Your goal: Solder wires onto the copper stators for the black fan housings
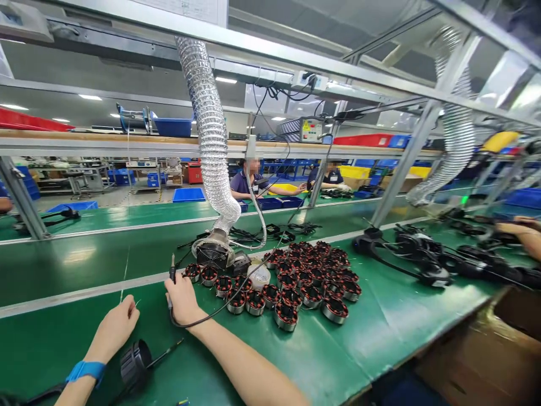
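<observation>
As the right hand grips it, the soldering iron points upward.

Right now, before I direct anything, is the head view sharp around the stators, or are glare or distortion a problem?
Head view: the wound stators look sharp and the right hand is unblurred; overhead lights glare on the green bench mat; wide-angle distortion bows the metal frame toward the edges.
</observation>
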Available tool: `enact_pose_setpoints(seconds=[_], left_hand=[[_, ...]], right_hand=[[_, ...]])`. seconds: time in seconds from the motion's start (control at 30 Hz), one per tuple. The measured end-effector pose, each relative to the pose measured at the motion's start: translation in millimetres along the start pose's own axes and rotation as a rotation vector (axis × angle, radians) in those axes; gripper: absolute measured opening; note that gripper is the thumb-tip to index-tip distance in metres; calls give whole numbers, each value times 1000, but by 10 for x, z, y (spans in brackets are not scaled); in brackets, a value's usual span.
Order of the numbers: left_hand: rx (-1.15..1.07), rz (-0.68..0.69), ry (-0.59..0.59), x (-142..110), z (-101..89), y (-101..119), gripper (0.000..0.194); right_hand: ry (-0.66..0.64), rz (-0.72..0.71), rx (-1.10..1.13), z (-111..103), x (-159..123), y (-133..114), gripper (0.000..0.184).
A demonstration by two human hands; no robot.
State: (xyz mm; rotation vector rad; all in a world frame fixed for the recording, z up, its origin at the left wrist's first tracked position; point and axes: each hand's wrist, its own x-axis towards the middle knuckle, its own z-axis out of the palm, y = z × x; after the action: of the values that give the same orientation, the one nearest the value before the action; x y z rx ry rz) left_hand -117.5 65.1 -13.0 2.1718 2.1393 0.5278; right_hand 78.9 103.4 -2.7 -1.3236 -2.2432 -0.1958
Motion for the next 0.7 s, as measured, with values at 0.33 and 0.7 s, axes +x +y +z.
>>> enact_pose_setpoints(seconds=[0.33, 0.7], left_hand=[[-354, 82, -88, -51, -56, 225, 39], [-696, 92, -461, 227, -173, 661, 64]], right_hand=[[-78, -295, 484, -351, -742, 297, 37], [145, 62, 588, -228, -942, 259, 50]])
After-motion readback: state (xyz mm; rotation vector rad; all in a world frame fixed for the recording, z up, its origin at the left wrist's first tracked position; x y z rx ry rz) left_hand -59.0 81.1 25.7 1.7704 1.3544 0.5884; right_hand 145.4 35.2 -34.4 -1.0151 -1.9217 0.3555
